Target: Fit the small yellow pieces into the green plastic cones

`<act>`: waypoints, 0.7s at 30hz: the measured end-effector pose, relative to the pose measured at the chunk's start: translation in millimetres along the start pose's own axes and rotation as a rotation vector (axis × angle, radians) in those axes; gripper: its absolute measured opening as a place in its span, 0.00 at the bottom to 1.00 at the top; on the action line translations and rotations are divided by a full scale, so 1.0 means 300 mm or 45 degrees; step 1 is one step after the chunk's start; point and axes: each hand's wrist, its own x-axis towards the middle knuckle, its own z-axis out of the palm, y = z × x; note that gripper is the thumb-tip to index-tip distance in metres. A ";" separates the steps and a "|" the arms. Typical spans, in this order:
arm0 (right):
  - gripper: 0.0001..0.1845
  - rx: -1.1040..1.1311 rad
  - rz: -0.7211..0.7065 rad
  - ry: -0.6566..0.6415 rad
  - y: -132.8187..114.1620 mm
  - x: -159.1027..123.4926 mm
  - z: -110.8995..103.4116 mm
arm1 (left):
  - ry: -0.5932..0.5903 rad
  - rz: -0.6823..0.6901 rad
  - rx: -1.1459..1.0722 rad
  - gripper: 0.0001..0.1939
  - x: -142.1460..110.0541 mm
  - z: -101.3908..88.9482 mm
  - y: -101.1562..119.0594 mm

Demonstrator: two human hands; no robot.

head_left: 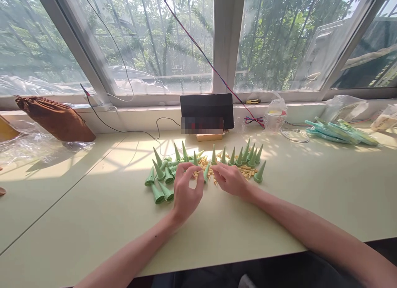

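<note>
A green plastic cone [206, 172] stands tilted at the fingertips of my left hand [187, 193], whose thumb and index finger close on its side. My right hand [230, 179] is curled, its fingertips pinched together just right of that cone's tip; whatever they hold is too small to make out. Between and behind the hands lies a pile of small tan pointed pieces [247, 171]. To the left, several hollow green cones [157, 193] lie on their sides or stand. More green cones [232, 155] stand upright in a row behind my right hand, and one [260, 172] stands apart at the right.
A dark tablet-like screen [206, 108] leans at the sill behind a small tan box [210, 137]. A brown drawstring bag [57, 119] and clear plastic lie on the left. Teal plastic packets [339, 132], a bagged cup [276, 115] and cables are at the right back.
</note>
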 end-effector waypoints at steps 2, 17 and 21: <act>0.10 0.041 -0.094 -0.139 -0.024 -0.009 0.003 | 0.126 -0.002 0.117 0.04 0.014 -0.010 -0.001; 0.11 0.108 -0.118 -0.380 -0.040 -0.031 0.017 | -0.093 -0.407 0.173 0.17 0.016 -0.003 -0.048; 0.11 0.119 -0.110 -0.384 -0.042 -0.033 0.018 | -0.147 -0.477 0.131 0.19 0.017 0.002 -0.056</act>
